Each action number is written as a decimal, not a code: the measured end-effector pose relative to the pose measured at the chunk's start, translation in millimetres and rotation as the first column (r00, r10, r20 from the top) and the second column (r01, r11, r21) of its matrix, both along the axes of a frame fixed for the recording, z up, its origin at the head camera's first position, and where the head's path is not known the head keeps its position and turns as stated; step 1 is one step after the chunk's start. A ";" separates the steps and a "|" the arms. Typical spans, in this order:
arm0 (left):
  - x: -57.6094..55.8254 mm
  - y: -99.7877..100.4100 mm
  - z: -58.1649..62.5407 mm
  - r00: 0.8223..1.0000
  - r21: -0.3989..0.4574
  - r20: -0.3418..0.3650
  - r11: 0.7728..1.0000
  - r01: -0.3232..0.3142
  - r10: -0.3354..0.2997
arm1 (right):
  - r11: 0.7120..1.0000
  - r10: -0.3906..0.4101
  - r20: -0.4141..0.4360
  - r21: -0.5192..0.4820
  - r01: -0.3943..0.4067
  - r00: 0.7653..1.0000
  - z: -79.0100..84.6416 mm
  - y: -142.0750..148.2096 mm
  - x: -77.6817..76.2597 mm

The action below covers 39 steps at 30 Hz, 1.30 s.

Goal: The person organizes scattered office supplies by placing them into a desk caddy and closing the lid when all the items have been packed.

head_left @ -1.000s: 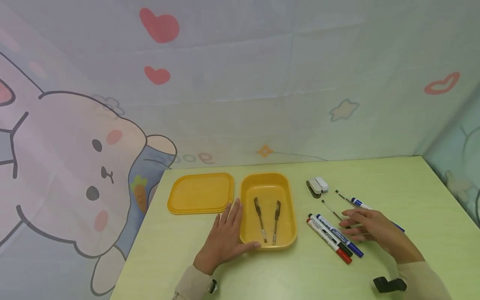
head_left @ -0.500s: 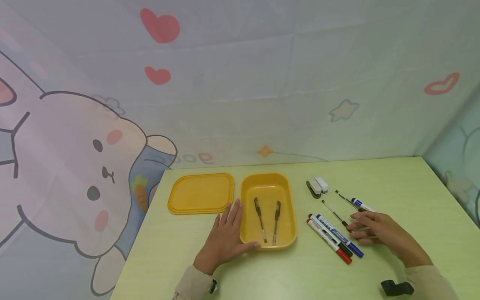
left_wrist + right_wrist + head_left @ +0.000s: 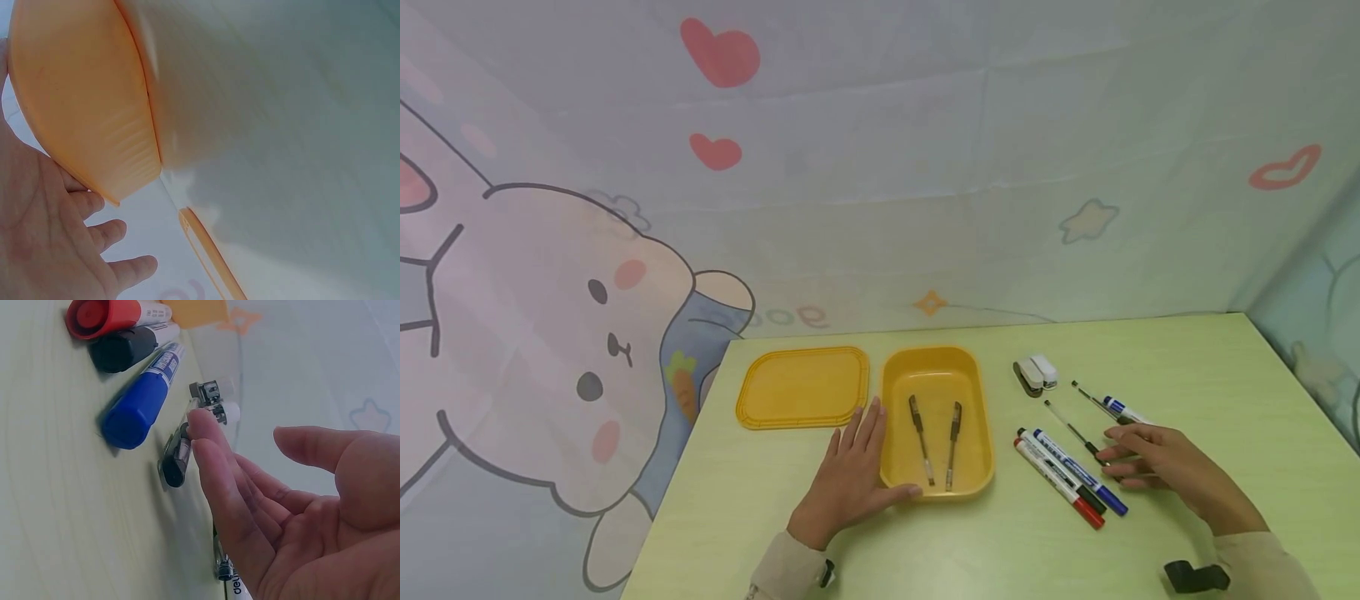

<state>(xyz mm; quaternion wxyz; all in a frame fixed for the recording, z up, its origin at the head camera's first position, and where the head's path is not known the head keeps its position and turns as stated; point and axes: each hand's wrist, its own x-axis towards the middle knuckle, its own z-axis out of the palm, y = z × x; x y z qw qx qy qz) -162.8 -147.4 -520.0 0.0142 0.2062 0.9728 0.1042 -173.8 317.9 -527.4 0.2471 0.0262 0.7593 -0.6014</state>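
Note:
My left hand (image 3: 846, 479) rests against the left side of a yellow plastic box (image 3: 932, 379), fingers along its wall and thumb at the near rim. In the left wrist view the fingertips touch the rim of the box (image 3: 81, 94). Two black gel pens (image 3: 953, 446) lie inside it. To the right, my right hand (image 3: 1172, 471) holds nothing; its fingers are extended and the thumb stands apart. Its fingertips are right at the capped end of another gel pen (image 3: 177, 456) on the table. A second loose gel pen (image 3: 1093, 400) runs partly under the hand in the head view.
A yellow lid (image 3: 802, 387) lies flat left of the box. Red, black and blue markers (image 3: 1080, 472) lie side by side between box and right hand. Another blue marker (image 3: 1123, 409) is partly hidden behind that hand. A small white-and-dark stapler (image 3: 1034, 375) sits farther back.
My right hand has shifted right and slightly toward me, uncovering more of the nearer loose pen, then stayed almost still. The left hand and the box have not moved.

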 end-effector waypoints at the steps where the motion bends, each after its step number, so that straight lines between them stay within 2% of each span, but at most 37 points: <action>1: 0.1 0.1 0.2 1.000 0.001 0.001 1.000 0.000 0.000 | 1.000 0.002 0.000 0.002 -0.002 1.000 0.4 0.0 0.4; 14: -0.1 0.6 1.6 1.000 -0.013 0.001 1.000 0.001 -0.001 | 0.998 0.051 -0.009 -0.035 -0.051 0.999 1.6 2.4 5.6; 28: -0.3 0.2 -0.6 1.000 0.003 0.010 1.000 -0.001 0.001 | 0.999 0.038 -0.032 -0.026 -0.039 0.999 1.0 2.6 4.7; 39: 0.4 0.3 0.0 1.000 0.003 0.007 1.000 -0.001 0.001 | 0.998 0.047 -0.026 -0.045 -0.048 0.999 -1.8 8.0 12.4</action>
